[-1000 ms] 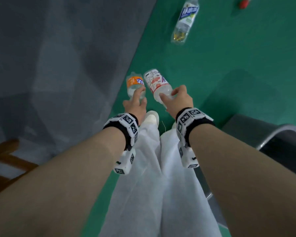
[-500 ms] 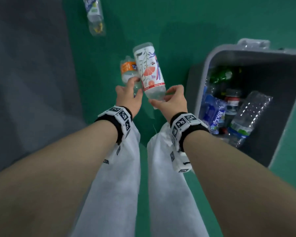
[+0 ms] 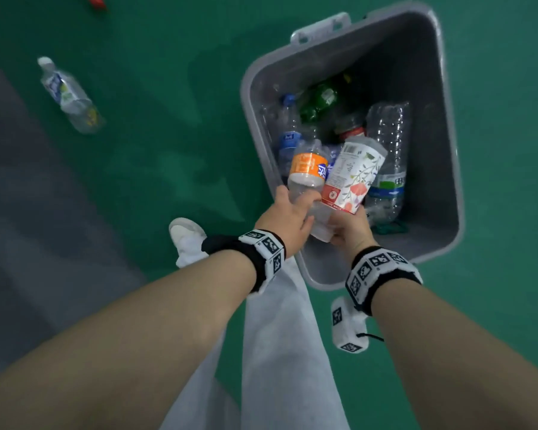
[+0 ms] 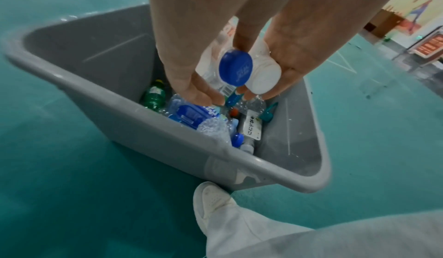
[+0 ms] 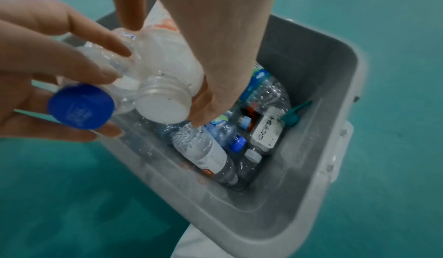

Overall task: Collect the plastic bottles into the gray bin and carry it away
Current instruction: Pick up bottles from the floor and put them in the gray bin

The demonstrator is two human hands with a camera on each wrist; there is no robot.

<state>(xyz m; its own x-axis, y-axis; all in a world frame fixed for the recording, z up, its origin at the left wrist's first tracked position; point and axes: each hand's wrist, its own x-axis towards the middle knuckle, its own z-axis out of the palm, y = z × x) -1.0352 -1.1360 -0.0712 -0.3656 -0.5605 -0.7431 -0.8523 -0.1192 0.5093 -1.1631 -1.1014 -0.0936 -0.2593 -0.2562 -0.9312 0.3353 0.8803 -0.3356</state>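
My left hand grips a clear bottle with an orange label near its blue cap. My right hand grips a bottle with a white floral label near its white cap. Both bottles point bottom-first over the open gray bin, side by side and touching. The bin holds several plastic bottles, among them a green one and a large clear one. Another clear bottle lies on the green floor far left of the bin.
The green floor surrounds the bin, with a grey strip along the left. My white shoe and light trousers stand beside the bin's near left corner. A small red object lies at the top left edge.
Both hands have swung right with their bottles, from over the bare floor to over the bin's opening. The bottles now touch each other.
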